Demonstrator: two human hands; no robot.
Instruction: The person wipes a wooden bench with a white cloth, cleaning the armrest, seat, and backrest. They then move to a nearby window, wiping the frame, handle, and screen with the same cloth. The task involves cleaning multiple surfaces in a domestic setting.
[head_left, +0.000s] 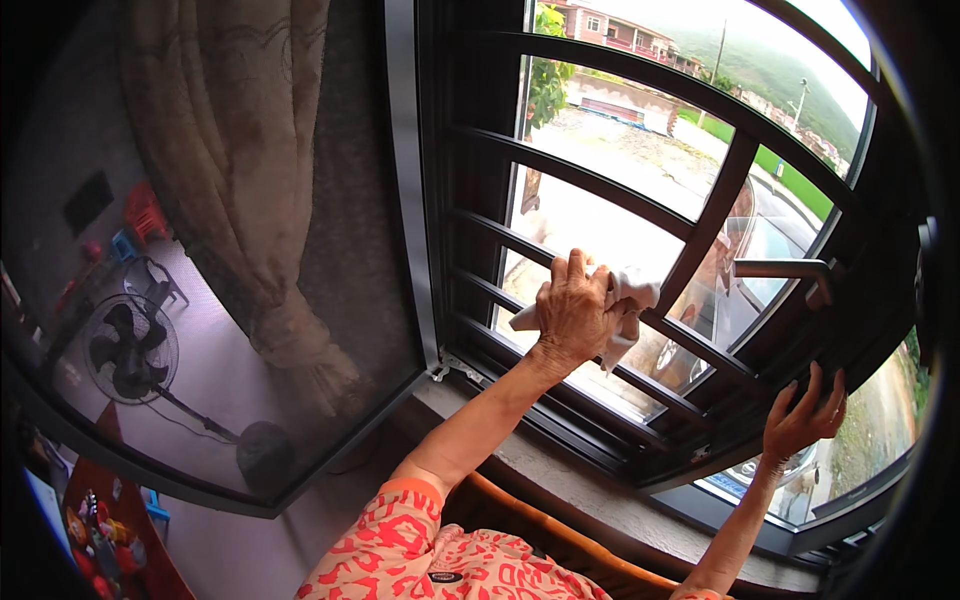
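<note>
A crumpled white cloth [632,290] is in my left hand [575,312], whose fingers close round it on one of the dark bars [520,243] of the window grille. One end of the cloth sticks out left of the wrist and another hangs below the hand. Lower right, my right hand [803,418] has its fingers spread, with no object in it. It is up against the dark window frame [740,430], though I cannot tell how firmly it touches. Above it a window handle [785,269] juts out.
An opened screen panel [345,300] fills the left side; through it show a tied curtain [235,190] and a standing fan [130,350]. A pale sill [540,455] runs below the grille, by an orange-brown chair edge [530,520]. Outside is a parked car [765,265].
</note>
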